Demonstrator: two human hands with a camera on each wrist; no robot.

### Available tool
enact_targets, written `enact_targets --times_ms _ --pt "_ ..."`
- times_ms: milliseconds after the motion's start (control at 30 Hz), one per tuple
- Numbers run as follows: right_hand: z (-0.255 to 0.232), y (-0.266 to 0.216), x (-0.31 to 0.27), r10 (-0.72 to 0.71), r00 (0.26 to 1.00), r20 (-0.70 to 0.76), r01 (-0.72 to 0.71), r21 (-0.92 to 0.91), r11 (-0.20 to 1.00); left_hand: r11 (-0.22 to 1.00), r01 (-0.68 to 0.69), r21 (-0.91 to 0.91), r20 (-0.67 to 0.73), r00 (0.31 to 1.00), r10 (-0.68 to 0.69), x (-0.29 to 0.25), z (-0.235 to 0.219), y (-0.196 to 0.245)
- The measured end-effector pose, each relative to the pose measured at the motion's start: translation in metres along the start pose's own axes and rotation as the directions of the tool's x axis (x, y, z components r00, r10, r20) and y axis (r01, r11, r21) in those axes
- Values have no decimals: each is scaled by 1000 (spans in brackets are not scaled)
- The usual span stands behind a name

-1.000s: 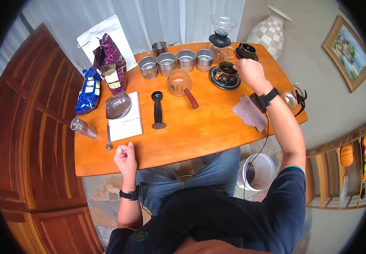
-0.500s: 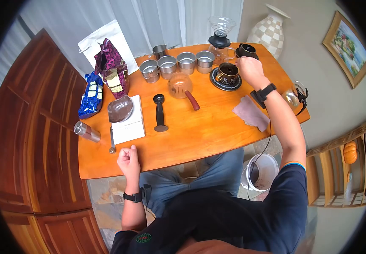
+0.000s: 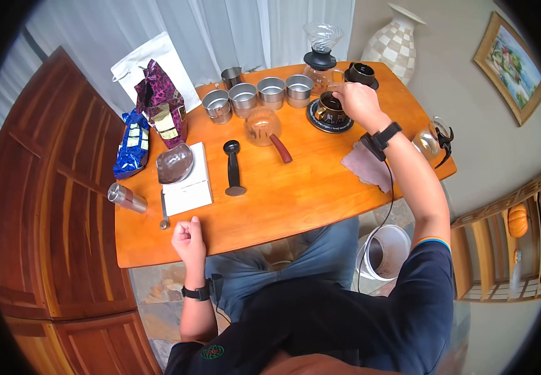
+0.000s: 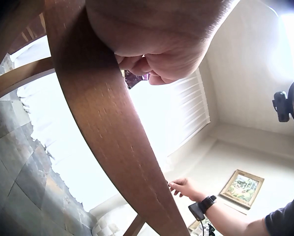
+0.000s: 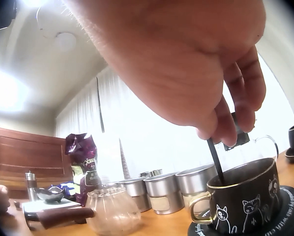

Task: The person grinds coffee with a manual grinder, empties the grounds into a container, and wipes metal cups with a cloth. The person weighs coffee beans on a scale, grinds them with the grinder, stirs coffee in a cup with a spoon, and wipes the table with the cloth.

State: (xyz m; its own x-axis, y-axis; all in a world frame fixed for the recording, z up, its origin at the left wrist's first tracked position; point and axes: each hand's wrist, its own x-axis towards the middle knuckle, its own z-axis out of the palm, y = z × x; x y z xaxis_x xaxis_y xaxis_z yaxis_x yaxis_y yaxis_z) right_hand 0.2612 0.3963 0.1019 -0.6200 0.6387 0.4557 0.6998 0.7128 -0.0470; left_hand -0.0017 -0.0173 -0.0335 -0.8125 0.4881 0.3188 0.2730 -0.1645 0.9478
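Observation:
At the table's far right, my right hand [image 3: 361, 103] reaches over a black cup with gold trim [image 3: 331, 111]. Between its thumb and fingers it pinches a thin dark stick [image 5: 215, 160], whose lower end is hidden inside the cup. White cat drawings show on the cup's side in the right wrist view. Under the cup lies a black saucer [image 3: 328, 127] with lettering round its rim. My left hand [image 3: 189, 240] rests at the near table edge, fingers loosely curled and holding nothing. Nearest to it lies a small metal crank [image 3: 164, 215] beside a white notepad [image 3: 189, 194].
Behind the cup stands a glass server with a dripper [image 3: 323, 59], next to another dark cup [image 3: 361, 74]. Several metal tins [image 3: 243, 98] line the back. A glass pot with a red-brown handle [image 3: 263, 128], a black scoop [image 3: 233, 169] and a cloth [image 3: 365, 165] lie in front.
My right hand has shifted a little left over the cup, still pinching the stick. The left hand stays at the table edge. The head view has shifted slightly.

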Motion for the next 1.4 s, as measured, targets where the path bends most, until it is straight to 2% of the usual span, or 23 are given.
enact_targets --times_ms 133,233,333,500,567,667,833,933,1067,1200,1400 --pt "17 17 7 22 1000 -14 -23 -72 997 1000 -14 -8 -2 1000 14 0 0 -1" --pt "13 22 6 27 999 21 -22 -191 981 1000 -23 -17 -2 1000 23 -1 0 0" --pt "1 19 -3 -18 1000 18 22 -201 979 1000 -8 -29 3 1000 8 -2 1 1" --pt "-11 10 -10 -23 999 42 29 -155 987 1000 8 8 13 1000 -9 -1 2 4" --pt "-12 4 -8 39 996 81 -31 -92 995 1000 9 1 16 1000 -9 -1 2 6" --pt "-10 -5 -4 37 996 77 -34 -50 998 1000 5 -5 14 1000 -5 -1 2 6" --pt "12 5 7 15 999 35 -13 -50 999 1000 -5 8 -1 1000 5 0 0 2" --pt "20 19 9 21 1000 -19 -23 -115 993 1000 -10 -14 3 1000 10 -1 1 3" --pt "5 21 0 25 1000 -10 -26 -185 982 1000 -3 -6 -1 1000 3 -1 2 3" --pt "-11 16 -12 -8 1000 -12 6 -149 989 999 -2 34 7 1000 2 -1 2 1" --pt "-25 14 -14 -30 997 66 36 -92 995 996 36 80 43 998 -40 -2 4 1"
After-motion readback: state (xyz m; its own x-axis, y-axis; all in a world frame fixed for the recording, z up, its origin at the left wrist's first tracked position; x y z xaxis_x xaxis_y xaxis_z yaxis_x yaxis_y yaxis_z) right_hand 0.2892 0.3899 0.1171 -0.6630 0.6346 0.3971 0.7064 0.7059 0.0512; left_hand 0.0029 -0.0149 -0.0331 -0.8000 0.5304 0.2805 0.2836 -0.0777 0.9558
